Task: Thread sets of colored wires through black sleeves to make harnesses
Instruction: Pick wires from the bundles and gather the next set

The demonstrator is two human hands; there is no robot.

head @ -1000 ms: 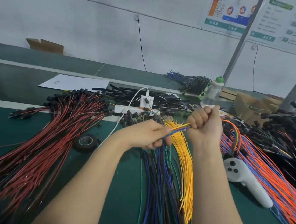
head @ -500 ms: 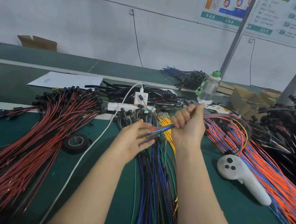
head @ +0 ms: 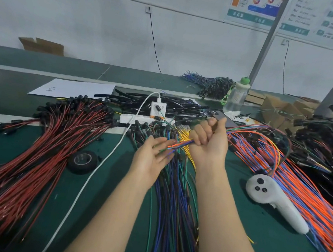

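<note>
Left hand (head: 152,155) has dropped the pinch it had a second back. Its fingers are now spread and nearly straight, with the loose ends of the wire set (head: 176,146) lying across them. Right hand (head: 209,142) is still a fist, clamped round the same set, thumb side up.

I read both hands as just in front of the power strip (head: 141,120), the right one slightly to its right. At the tips the set shows blue, orange, green and yellow. Its tail arcs out of the back of the fist, off to the right of the strip.

Other items, all placed relative to the strip:
- **Behind it:** the black sleeves (head: 174,106) are heaped just behind.
- **On top:** a charger (head: 158,108) is plugged in. Its white cable (head: 99,170) runs toward the camera, left of the left forearm.
- **Left:** a big fan of red-black leads (head: 35,153) with black end caps.
- **Front-left:** a tape roll (head: 82,161) sits between those leads and the cable.
- **Front:** a blue-green wire heap (head: 173,208) lies under both forearms. Yellow wires (head: 184,136) peek out beside the right hand.
- **Right:** an orange-blue wire heap (head: 308,192), with a white controller (head: 272,200) on its near edge.
- **Behind-right:** a phone (head: 221,117) and a water bottle (head: 236,96).
- **Behind-left:** a paper sheet (head: 73,89).

Everything sits on the green table (head: 252,241).
</note>
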